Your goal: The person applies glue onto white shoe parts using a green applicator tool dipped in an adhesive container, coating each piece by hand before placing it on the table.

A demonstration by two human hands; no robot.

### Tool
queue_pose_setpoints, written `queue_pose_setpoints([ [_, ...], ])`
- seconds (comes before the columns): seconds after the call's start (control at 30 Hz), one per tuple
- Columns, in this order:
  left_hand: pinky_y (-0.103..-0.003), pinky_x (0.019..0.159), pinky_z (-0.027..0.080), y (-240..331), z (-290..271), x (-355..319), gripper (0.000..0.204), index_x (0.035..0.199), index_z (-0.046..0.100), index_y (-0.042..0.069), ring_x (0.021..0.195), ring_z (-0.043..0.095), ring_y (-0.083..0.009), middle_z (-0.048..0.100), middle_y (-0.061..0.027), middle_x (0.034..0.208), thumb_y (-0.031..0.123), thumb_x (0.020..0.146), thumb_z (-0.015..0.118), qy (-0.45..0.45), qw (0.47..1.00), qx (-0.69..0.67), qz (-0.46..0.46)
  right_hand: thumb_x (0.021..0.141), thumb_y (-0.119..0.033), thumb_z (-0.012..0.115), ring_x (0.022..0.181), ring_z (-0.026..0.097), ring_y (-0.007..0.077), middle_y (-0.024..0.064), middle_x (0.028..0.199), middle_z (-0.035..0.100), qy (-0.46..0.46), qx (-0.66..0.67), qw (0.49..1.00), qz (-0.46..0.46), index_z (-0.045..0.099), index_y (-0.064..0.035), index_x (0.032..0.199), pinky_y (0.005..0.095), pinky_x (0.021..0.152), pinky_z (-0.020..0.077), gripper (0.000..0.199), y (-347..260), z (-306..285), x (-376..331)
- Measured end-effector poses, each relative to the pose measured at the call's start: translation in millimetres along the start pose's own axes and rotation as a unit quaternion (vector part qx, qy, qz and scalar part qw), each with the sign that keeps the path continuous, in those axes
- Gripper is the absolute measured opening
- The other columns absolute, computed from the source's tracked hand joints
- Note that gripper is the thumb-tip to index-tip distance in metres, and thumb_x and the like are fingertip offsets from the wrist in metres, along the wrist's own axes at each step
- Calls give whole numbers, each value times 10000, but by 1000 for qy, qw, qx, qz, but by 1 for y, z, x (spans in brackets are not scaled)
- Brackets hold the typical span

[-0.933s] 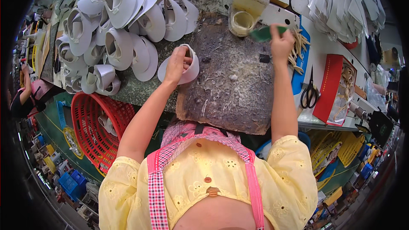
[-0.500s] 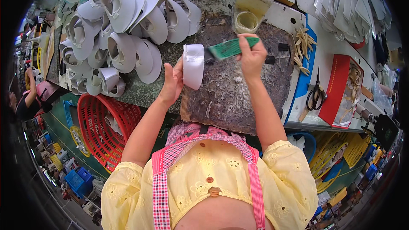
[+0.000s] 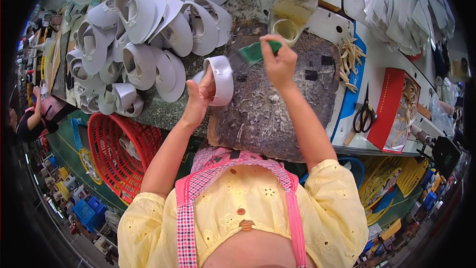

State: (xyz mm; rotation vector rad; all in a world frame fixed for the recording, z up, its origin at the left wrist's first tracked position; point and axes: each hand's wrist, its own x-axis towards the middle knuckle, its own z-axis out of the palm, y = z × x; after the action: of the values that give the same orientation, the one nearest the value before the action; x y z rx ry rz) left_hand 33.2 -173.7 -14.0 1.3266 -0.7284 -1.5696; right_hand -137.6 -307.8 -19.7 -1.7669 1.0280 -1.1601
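Observation:
My left hand [image 3: 197, 100] holds a white, curved shoe upper [image 3: 224, 83] upright, fingers inside its loop and thumb apart. In my right hand [image 3: 281, 65] is a green-handled brush [image 3: 255, 53], gripped between thumb and fingers. Its blurred greyish tip points left, close to the upper's upper right edge; I cannot tell whether they touch. Just beyond my right hand stands a small round pot of yellowish glue [image 3: 286, 30]. Under both hands lies a dark, glue-crusted work board [image 3: 277, 114].
Many similar white shoe uppers [image 3: 139, 59] are piled at left. A red basket [image 3: 124, 151] stands below them. To the right are beige strips [image 3: 351, 57], black scissors [image 3: 365, 118], a red box [image 3: 389, 109] and stacked white pieces [image 3: 406, 12]. Another person [image 3: 34, 119] is at far left.
The brush has shifted left and slightly up, away from level with the upper's middle. My left hand has turned the upper, so its looped inside shows more.

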Motion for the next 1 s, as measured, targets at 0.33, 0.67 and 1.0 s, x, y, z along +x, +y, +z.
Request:
queue_pose_setpoints([
  [0.33, -321, 710, 452, -39, -6, 63, 415, 920, 489, 2, 910, 557, -191, 569, -115, 916, 404, 877, 396, 209, 970, 29, -117, 796, -111, 578, 549, 558, 188, 97, 682, 594, -4, -168, 985, -34, 599, -69, 839, 241, 505, 422, 63, 60, -44, 48],
  [0.67, -332, 795, 409, -16, 1, 36, 377, 876, 550, 16, 936, 462, -288, 459, -151, 1009, 211, 572, 659, -18, 633, 746, 204, 821, -131, 579, 551, 462, 47, -15, 697, 564, 131, 0, 990, 46, 614, -59, 862, 185, 479, 369, 90, 59, -82, 11],
  [1.0, -344, 723, 440, 14, -18, 40, 308, 1060, 423, 17, 813, 578, -268, 599, -95, 897, 148, 799, 519, -161, 870, 463, -43, 829, -148, 568, 541, 480, 52, 25, 745, 577, 106, 311, 930, 166, 600, -53, 880, 172, 458, 380, 112, 25, -56, -51],
])
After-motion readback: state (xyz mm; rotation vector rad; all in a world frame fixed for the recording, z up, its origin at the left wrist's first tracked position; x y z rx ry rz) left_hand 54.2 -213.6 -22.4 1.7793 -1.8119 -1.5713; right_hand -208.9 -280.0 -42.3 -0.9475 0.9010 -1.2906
